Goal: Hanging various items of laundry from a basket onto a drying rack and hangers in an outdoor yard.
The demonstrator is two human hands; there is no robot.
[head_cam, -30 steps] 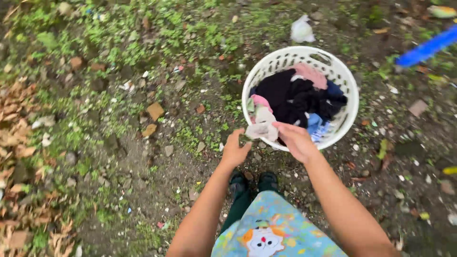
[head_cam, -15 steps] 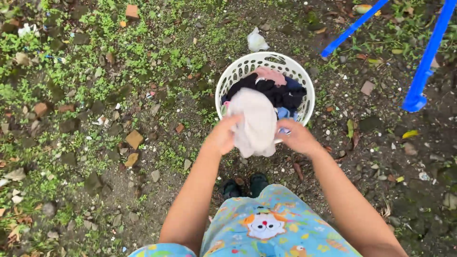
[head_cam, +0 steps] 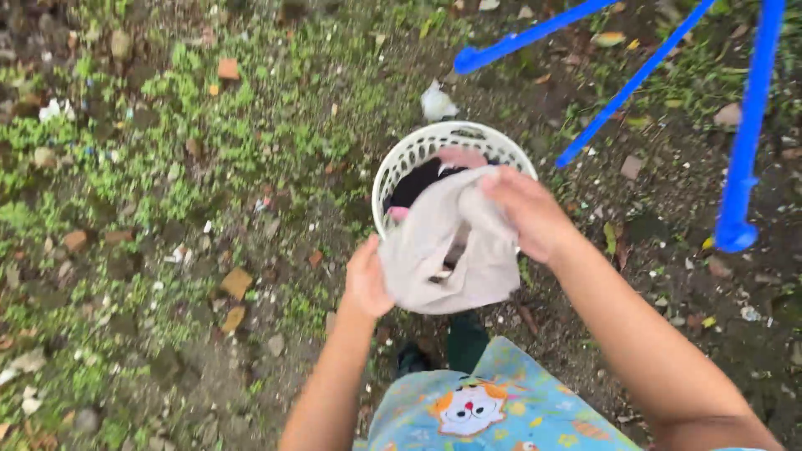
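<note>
A pale beige, crumpled piece of soft cloth (head_cam: 451, 250) hangs spread between both hands, above the near rim of the basket and just in front of the person's body. Its surface is wrinkled, with a dark fold or opening near the middle and a rounded lower edge. The left hand (head_cam: 366, 280), at eight o'clock of the cloth, is closed on its left edge. The right hand (head_cam: 526, 213), at two o'clock, grips the upper right corner with fingers curled shut.

Behind the cloth, at twelve o'clock, stands a round white plastic laundry basket (head_cam: 409, 154) with a slotted wall, holding dark and pink garments (head_cam: 426, 175). At one to three o'clock, blue metal bars of a drying rack (head_cam: 743, 150) cross the stony, weedy ground (head_cam: 167, 209).
</note>
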